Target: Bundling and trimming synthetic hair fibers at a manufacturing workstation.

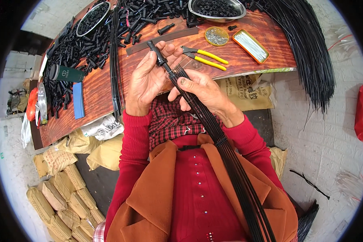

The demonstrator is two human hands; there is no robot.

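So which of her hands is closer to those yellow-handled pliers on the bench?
Right. The right hand sits just below the yellow-handled pliers, nearly touching them, pinching the black rod bundle. The left hand is further left, holding the black cap.

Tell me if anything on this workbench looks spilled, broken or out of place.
Nothing looks damaged. The small black plastic parts lie in loose heaps over the left of the wooden board instead of in the metal bowls, and one black strand lies alone on the floor at right.

worktop (100, 86) reddish wood, upper frame | black plastic parts (74, 48) heaped upper left | yellow-handled pliers (205, 57) centre | steel bowl (217, 9) top | orange tray (251, 45) upper right | blue pad (78, 100) left
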